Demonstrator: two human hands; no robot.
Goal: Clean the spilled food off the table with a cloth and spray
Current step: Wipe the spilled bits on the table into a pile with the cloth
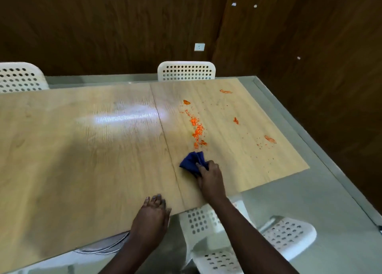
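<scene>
Orange spilled food (198, 130) lies in a crumbly streak on the right half of the light wooden table (82, 149), with smaller smears further right (269, 139) and near the far edge (225, 91). My right hand (209, 175) grips a bunched dark blue cloth (191, 161) on the tabletop, just below the near end of the streak. My left hand (154, 213) rests on the near edge of the table with its fingers straight. No spray bottle is in view.
White perforated chairs stand at the far side (186, 70), far left (19, 77) and near right under the table edge (287, 235). A seam (165, 129) runs between the two table halves. Dark wood-panelled walls surround the room.
</scene>
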